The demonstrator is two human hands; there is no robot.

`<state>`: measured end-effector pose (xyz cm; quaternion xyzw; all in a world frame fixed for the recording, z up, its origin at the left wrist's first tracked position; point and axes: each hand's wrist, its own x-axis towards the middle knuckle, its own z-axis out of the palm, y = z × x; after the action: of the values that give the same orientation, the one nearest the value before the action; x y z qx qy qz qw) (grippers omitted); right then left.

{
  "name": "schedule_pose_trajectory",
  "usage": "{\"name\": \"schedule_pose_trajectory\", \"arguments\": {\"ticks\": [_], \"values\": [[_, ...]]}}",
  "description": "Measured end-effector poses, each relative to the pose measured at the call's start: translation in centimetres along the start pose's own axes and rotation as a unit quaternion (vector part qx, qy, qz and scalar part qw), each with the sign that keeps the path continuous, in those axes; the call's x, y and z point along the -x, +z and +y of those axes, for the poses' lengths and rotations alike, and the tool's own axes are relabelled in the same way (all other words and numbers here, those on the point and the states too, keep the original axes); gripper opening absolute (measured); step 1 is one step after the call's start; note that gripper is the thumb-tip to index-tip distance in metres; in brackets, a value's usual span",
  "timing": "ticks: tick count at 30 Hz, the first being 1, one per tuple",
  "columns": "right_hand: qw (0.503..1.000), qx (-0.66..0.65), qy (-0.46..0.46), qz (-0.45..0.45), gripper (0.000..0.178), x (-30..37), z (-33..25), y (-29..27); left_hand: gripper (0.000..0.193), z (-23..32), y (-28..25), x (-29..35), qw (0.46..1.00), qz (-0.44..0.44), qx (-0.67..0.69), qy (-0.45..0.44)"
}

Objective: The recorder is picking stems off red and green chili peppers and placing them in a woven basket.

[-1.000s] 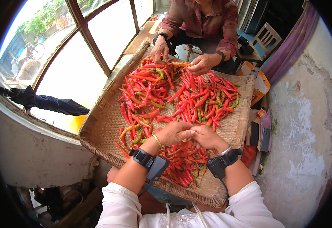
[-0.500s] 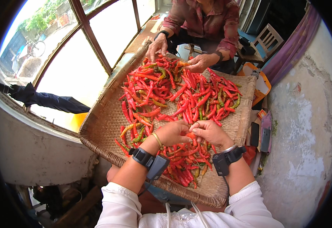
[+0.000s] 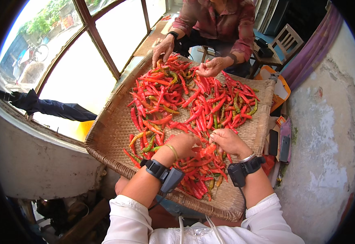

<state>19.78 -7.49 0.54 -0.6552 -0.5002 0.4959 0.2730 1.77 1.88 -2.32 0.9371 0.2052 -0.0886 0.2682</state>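
Dark blue, one folded umbrella (image 3: 63, 109) by the window at left. Then one woven tray (image 3: 109, 132), filled with many red peppers (image 3: 210, 110), too heaped for exact counting. At its far edge, two hands (image 3: 163, 49) of one co-worker. Above the nearer peppers, one left hand (image 3: 183, 145), fingers curved down, grip hidden, impossible to tell. Just beside, one right hand (image 3: 229, 142), thumb and forefinger close together, hold also impossible to tell. Rightmost, two phone-like devices (image 3: 273, 142).

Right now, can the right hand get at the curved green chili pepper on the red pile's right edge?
Probably yes: the curved green chili pepper lies exposed, bare woven tray spans much of the gap from the right hand, and nothing visibly blocks the way.
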Motion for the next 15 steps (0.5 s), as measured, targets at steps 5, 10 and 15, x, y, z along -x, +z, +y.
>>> {"name": "schedule_pose_trajectory", "arguments": {"ticks": [5, 10, 15], "values": [[0.989, -0.142, -0.013, 0.044, 0.025, 0.1, -0.2, -0.3, 0.02, 0.6, -0.7, 0.2, 0.991, -0.025, 0.113, 0.061], [0.985, -0.161, -0.007, 0.069, 0.026, 0.1, 0.2, -1.1, 0.019, -0.7, -0.1, -0.1, 0.999, 0.004, 0.036, -0.002], [0.999, 0.032, 0.023, -0.033, 0.028, 0.7, -0.5, -1.7, 0.022, -1.6, -2.0, 0.7, 0.983, 0.144, 0.058, -0.099]]}}
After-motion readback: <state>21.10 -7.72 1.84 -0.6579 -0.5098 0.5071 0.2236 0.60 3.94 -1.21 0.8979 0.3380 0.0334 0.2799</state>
